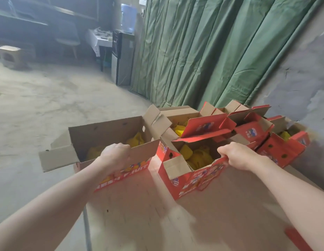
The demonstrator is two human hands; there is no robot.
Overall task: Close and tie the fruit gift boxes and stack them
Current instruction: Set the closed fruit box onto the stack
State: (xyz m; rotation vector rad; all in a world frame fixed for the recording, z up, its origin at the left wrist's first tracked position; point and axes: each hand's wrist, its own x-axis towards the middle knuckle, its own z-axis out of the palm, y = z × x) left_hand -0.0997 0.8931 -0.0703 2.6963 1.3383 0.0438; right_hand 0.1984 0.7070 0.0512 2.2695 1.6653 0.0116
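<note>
1. Far left, a small cardboard carton (10,56) sits on the concrete floor (40,98), well apart from the work table (148,218).
2. The left fruit box (107,133) stands open at the table's left edge, its brown flaps splayed outward. Inside lie yellow foam-wrapped fruits (136,140).
3. The left hand (115,156) grips this box's near wall, with the fingers curled over the rim.
4. Just beside it stands the middle fruit box (177,176), red outside and open too, packed with more yellow-wrapped fruit (197,156). One red lid flap (206,128) hangs half over its far side.
5. The right hand (235,156) clutches the near rim of the middle box at its right corner, fingers hooked inside.
6. Behind and to the right, more open red boxes (251,131) crowd together, flaps up at odd angles. Yellow wrapping shows in the rightmost one (284,135).
7. Beyond the table hangs a green curtain (212,51), with a water dispenser (127,17) to its left and a bare grey wall (302,73) to its right.
</note>
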